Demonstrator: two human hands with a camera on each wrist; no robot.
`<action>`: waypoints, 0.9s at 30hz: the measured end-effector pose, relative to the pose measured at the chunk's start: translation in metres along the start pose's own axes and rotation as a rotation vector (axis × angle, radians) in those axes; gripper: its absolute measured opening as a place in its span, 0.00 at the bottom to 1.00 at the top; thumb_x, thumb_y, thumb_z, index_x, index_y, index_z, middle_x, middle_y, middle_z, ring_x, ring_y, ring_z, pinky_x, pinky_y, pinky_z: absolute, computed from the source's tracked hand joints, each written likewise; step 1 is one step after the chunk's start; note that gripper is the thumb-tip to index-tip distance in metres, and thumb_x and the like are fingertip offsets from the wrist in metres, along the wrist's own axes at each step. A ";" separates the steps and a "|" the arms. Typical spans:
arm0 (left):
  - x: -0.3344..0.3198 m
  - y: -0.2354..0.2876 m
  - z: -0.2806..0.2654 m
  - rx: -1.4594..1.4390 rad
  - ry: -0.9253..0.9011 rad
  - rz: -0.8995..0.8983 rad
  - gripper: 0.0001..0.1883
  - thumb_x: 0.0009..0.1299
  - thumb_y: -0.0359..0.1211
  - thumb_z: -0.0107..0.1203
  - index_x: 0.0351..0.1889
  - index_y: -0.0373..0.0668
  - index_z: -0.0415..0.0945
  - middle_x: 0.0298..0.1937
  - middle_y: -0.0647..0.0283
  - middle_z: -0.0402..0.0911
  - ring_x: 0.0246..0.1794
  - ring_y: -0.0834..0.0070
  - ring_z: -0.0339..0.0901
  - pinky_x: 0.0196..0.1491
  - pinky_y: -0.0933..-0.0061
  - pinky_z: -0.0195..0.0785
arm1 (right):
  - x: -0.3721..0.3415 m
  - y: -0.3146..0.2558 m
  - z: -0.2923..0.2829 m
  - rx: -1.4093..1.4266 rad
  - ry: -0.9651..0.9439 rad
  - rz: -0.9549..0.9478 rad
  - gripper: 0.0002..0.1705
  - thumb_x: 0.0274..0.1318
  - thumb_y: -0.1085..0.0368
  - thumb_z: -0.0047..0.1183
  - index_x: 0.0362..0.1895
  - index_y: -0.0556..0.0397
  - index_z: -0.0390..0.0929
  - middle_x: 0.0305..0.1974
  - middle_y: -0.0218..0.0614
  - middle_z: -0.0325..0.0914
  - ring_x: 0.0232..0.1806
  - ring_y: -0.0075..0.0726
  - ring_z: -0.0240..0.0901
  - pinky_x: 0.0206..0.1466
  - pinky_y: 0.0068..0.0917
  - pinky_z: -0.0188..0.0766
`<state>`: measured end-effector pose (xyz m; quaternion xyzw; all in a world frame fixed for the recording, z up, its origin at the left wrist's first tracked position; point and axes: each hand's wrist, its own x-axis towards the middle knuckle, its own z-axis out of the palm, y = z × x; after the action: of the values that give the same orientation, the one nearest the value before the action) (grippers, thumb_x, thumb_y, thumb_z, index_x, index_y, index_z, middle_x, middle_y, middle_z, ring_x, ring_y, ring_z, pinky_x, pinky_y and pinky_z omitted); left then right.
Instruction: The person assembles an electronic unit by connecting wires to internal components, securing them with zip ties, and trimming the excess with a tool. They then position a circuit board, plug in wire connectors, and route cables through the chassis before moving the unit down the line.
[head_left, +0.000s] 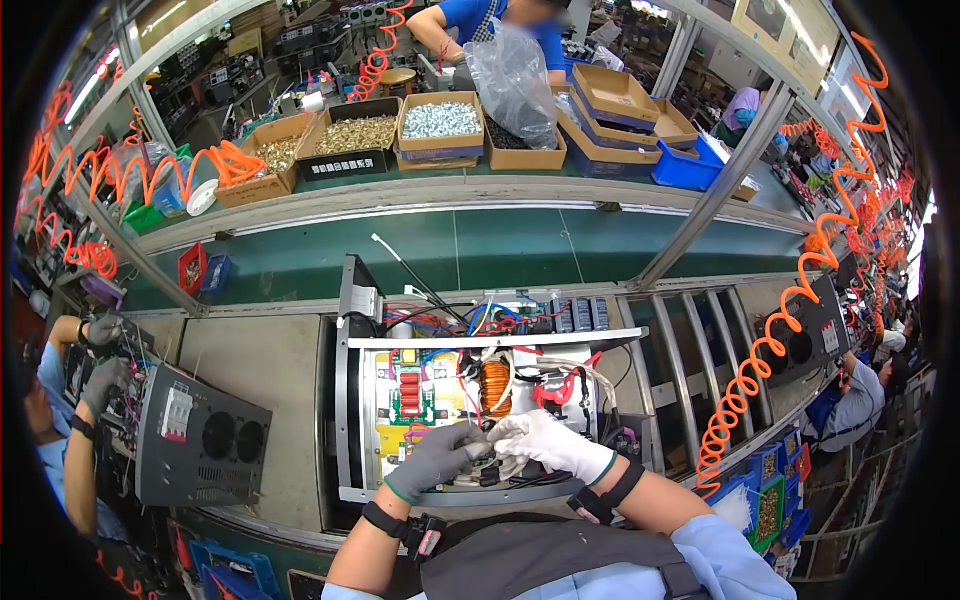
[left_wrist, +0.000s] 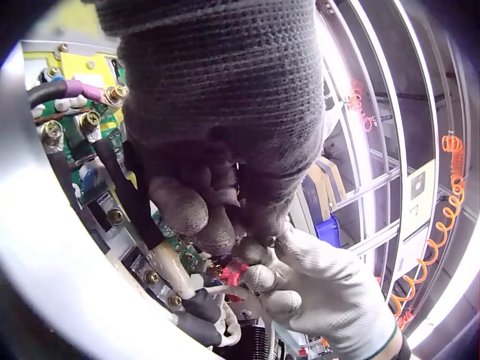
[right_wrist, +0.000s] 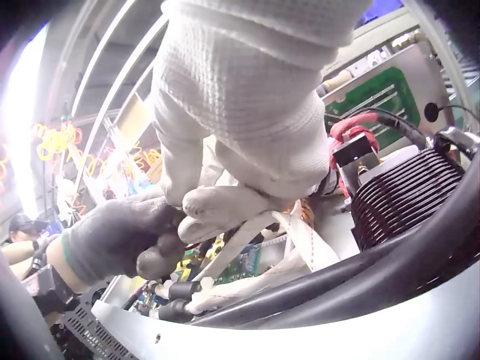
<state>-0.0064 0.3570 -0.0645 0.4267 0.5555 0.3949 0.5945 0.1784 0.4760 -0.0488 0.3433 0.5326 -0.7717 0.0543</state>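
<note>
Both hands meet over the front part of an open metal chassis (head_left: 490,343) packed with boards and wiring. The left hand (head_left: 440,460), in a grey glove, has its fingers bent in against the right fingertips; what lies between them is hidden. In a white glove, the right hand (head_left: 550,447) pinches a white sleeved cable (right_wrist: 238,244) low in the chassis. Just beyond the hands stands a copper-wound coil (head_left: 495,387). Left of it, red parts sit on a green board (head_left: 410,395). Dark cables (left_wrist: 116,180) bolted to terminals run beneath the left hand.
A black-finned heat sink (right_wrist: 401,195) stands beside the right hand. An orange coiled hose (head_left: 735,400) hangs at right, over metal rollers (head_left: 690,350). Another unit (head_left: 205,440) stands left, at another person's gloved hands. Across the bench are screw boxes (head_left: 348,135).
</note>
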 end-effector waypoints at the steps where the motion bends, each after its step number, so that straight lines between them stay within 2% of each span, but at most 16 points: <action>1: 0.000 0.001 0.001 0.010 0.027 -0.021 0.11 0.70 0.38 0.57 0.39 0.40 0.74 0.28 0.69 0.75 0.24 0.83 0.72 0.30 0.78 0.66 | -0.003 -0.003 0.001 -0.020 0.014 -0.012 0.12 0.60 0.68 0.56 0.47 0.60 0.76 0.32 0.33 0.80 0.33 0.22 0.78 0.36 0.20 0.75; 2: -0.001 0.003 0.002 0.019 0.056 -0.043 0.12 0.69 0.38 0.58 0.38 0.39 0.75 0.28 0.69 0.75 0.24 0.83 0.72 0.30 0.78 0.66 | -0.003 -0.001 0.003 -0.023 0.012 -0.013 0.12 0.60 0.68 0.56 0.47 0.60 0.76 0.32 0.33 0.80 0.33 0.22 0.78 0.36 0.20 0.75; 4: -0.003 0.013 0.007 0.008 0.127 -0.094 0.12 0.67 0.38 0.60 0.38 0.39 0.75 0.28 0.67 0.77 0.24 0.81 0.73 0.30 0.76 0.67 | -0.004 0.007 0.013 -0.538 0.265 -0.246 0.10 0.59 0.69 0.56 0.43 0.61 0.78 0.33 0.32 0.79 0.34 0.20 0.76 0.38 0.21 0.75; 6: -0.002 0.014 0.011 -0.004 0.196 -0.147 0.12 0.66 0.38 0.61 0.37 0.39 0.76 0.27 0.65 0.78 0.23 0.78 0.74 0.30 0.74 0.68 | -0.016 0.007 0.022 -0.629 0.306 -0.397 0.09 0.59 0.70 0.56 0.42 0.62 0.78 0.34 0.31 0.79 0.34 0.18 0.74 0.39 0.21 0.74; 8: 0.003 0.004 0.015 0.353 0.430 -0.035 0.12 0.64 0.37 0.62 0.39 0.41 0.76 0.30 0.58 0.80 0.26 0.67 0.78 0.32 0.66 0.70 | -0.032 -0.007 0.035 -0.220 0.182 -0.361 0.07 0.61 0.69 0.52 0.39 0.58 0.78 0.31 0.29 0.75 0.29 0.19 0.71 0.32 0.20 0.69; 9: 0.004 0.004 0.018 0.592 0.481 -0.003 0.11 0.66 0.39 0.58 0.40 0.43 0.76 0.33 0.54 0.81 0.31 0.57 0.80 0.35 0.59 0.72 | -0.031 -0.005 0.036 -0.256 0.181 -0.394 0.07 0.63 0.68 0.50 0.41 0.58 0.76 0.31 0.28 0.74 0.29 0.18 0.70 0.31 0.20 0.69; 12: 0.002 -0.011 0.035 0.991 0.455 0.059 0.11 0.69 0.41 0.52 0.40 0.45 0.75 0.32 0.56 0.81 0.33 0.54 0.81 0.36 0.56 0.73 | -0.029 -0.020 0.036 -0.100 0.222 -0.273 0.09 0.60 0.70 0.53 0.44 0.59 0.77 0.34 0.29 0.79 0.32 0.16 0.72 0.36 0.18 0.72; 13: -0.002 -0.007 0.042 1.033 0.474 0.019 0.11 0.69 0.41 0.48 0.40 0.46 0.75 0.31 0.56 0.80 0.33 0.55 0.81 0.35 0.55 0.74 | -0.020 -0.021 0.034 -0.157 0.264 -0.396 0.08 0.63 0.68 0.49 0.44 0.58 0.75 0.34 0.29 0.79 0.29 0.14 0.69 0.32 0.17 0.70; 14: -0.003 -0.004 0.045 1.045 0.461 0.029 0.11 0.69 0.41 0.48 0.40 0.46 0.75 0.31 0.56 0.80 0.33 0.55 0.81 0.35 0.55 0.74 | -0.021 -0.036 0.035 -0.068 0.309 -0.297 0.09 0.65 0.65 0.47 0.44 0.56 0.73 0.35 0.30 0.78 0.26 0.14 0.67 0.28 0.16 0.66; 16: -0.004 0.000 0.048 1.094 0.437 -0.074 0.10 0.68 0.39 0.50 0.42 0.46 0.75 0.34 0.55 0.80 0.32 0.56 0.81 0.32 0.55 0.73 | 0.000 -0.021 0.023 0.486 0.137 -0.255 0.07 0.64 0.64 0.49 0.41 0.55 0.73 0.32 0.27 0.75 0.27 0.17 0.70 0.26 0.17 0.65; 18: -0.002 -0.011 0.042 1.164 0.383 -0.033 0.12 0.66 0.40 0.52 0.43 0.46 0.74 0.37 0.55 0.80 0.31 0.57 0.81 0.30 0.57 0.72 | 0.002 0.005 0.039 0.726 0.046 -0.036 0.06 0.66 0.62 0.47 0.37 0.49 0.70 0.25 0.22 0.68 0.16 0.17 0.57 0.17 0.17 0.53; 20: -0.006 -0.021 0.045 1.105 0.465 0.116 0.14 0.63 0.41 0.55 0.45 0.47 0.74 0.38 0.57 0.80 0.31 0.58 0.80 0.31 0.56 0.71 | -0.011 0.008 0.065 0.700 0.166 -0.050 0.05 0.66 0.61 0.45 0.38 0.46 0.70 0.24 0.21 0.67 0.15 0.16 0.55 0.16 0.17 0.50; 24: -0.001 -0.053 0.024 1.180 0.374 0.095 0.15 0.64 0.40 0.55 0.48 0.50 0.77 0.43 0.59 0.82 0.42 0.61 0.80 0.43 0.61 0.72 | -0.016 0.009 0.061 0.431 0.031 -0.198 0.11 0.66 0.60 0.47 0.49 0.49 0.70 0.33 0.26 0.74 0.17 0.14 0.60 0.15 0.14 0.55; 25: 0.013 -0.090 0.013 0.697 0.476 0.280 0.08 0.66 0.35 0.50 0.39 0.45 0.77 0.33 0.58 0.78 0.28 0.62 0.78 0.33 0.63 0.70 | -0.034 -0.001 0.056 0.313 0.028 -0.268 0.11 0.66 0.60 0.48 0.49 0.50 0.70 0.33 0.26 0.75 0.18 0.14 0.62 0.17 0.14 0.58; 26: 0.026 -0.101 -0.006 0.674 0.224 -0.117 0.12 0.65 0.37 0.56 0.43 0.45 0.78 0.42 0.60 0.82 0.41 0.64 0.79 0.46 0.66 0.71 | -0.055 -0.007 0.045 0.191 0.018 -0.317 0.12 0.65 0.60 0.49 0.49 0.50 0.70 0.34 0.27 0.76 0.19 0.14 0.64 0.18 0.14 0.60; 27: 0.013 -0.063 0.019 0.593 0.255 -0.067 0.15 0.68 0.36 0.54 0.49 0.39 0.75 0.46 0.52 0.80 0.45 0.57 0.78 0.49 0.61 0.70 | -0.073 0.001 0.028 0.217 0.041 -0.427 0.13 0.65 0.59 0.49 0.50 0.50 0.71 0.34 0.28 0.77 0.21 0.16 0.67 0.21 0.16 0.65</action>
<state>0.0127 0.3473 -0.1275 0.5097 0.7302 0.2462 0.3825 0.2208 0.4309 -0.0013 0.2421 0.5083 -0.8111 -0.1582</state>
